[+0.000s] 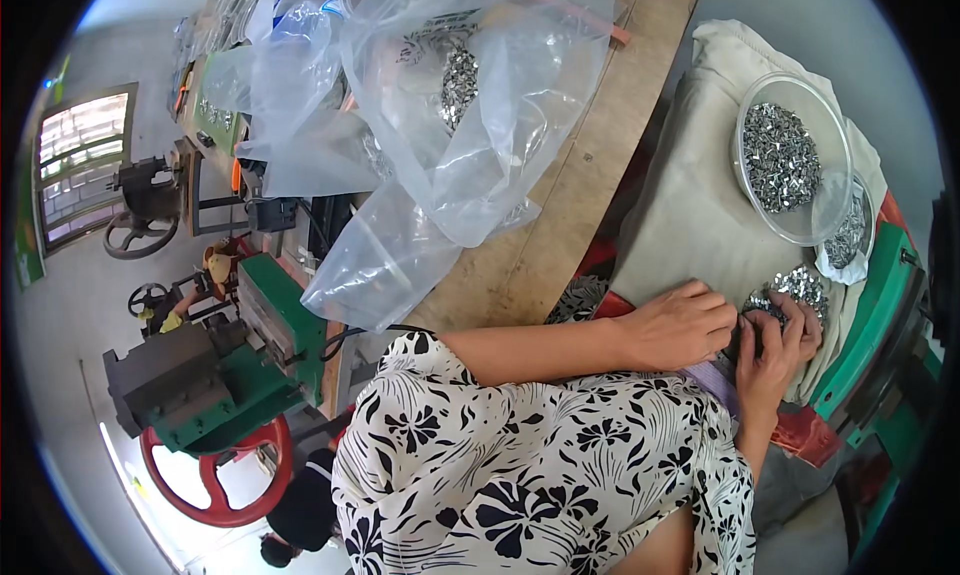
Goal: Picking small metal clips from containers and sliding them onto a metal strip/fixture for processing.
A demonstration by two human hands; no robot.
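My left hand (685, 325) reaches across from the left, its fingers curled inward close to my other hand. What it holds, if anything, is hidden. My right hand (775, 347) bends its fingers together at the near edge of a loose pile of small shiny metal pieces (808, 293); anything pinched there is too small to name. The pile lies on a beige cloth (665, 230). Beyond it stands a clear round plastic tub (743, 190) holding many similar metal pieces (780, 155). A white-lined bowl (848, 265) with more silvery pieces is partly behind the tub.
Large clear plastic bags (470, 175), one with metal pieces inside, spread over the wooden table (560, 205) at left. A green machine (275, 315) with a red handwheel (215, 515) stands farther left. A green metal frame (865, 320) borders the cloth at right.
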